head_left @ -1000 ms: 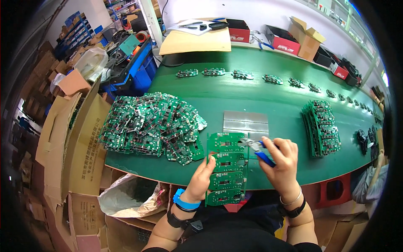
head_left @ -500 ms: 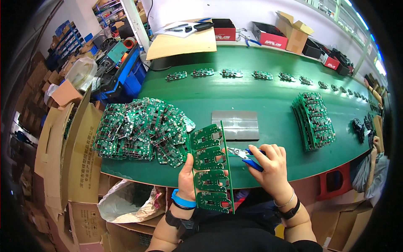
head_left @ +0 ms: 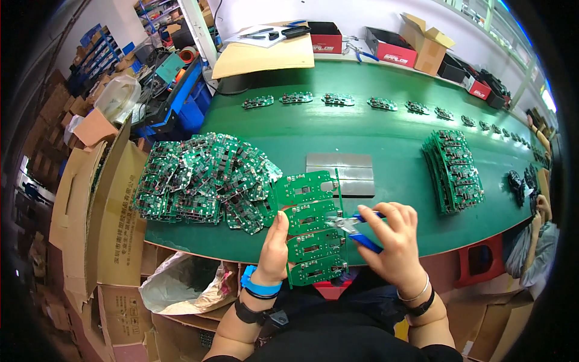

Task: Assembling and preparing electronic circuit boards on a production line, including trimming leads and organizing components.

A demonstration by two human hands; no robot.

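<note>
My left hand (head_left: 275,248) grips the left edge of a panel of joined green circuit boards (head_left: 312,218), thumb along the side. Several boards sit one above another in it, with a narrow strip along the right edge. Nippers with blue handles (head_left: 365,242) are in my right hand (head_left: 395,242). Their metal jaws lie at the panel's right edge, beside the second board from the top; whether they touch or bite the strip cannot be made out. Left of the panel, a large heap of loose circuit boards (head_left: 208,175) lies on the green table (head_left: 392,142).
A stack of board panels (head_left: 455,172) stands on the right. Behind my hands lies a grey metal block (head_left: 356,166). Single boards (head_left: 338,99) form a row across the back. Cardboard boxes (head_left: 129,223) flank the table's left side. Another person's hands (head_left: 543,208) show far right.
The panel has turned to show its face more squarely, and its lower end has risen. My right hand has shifted slightly right with the nippers, their jaws now overlapping the panel's right edge.
</note>
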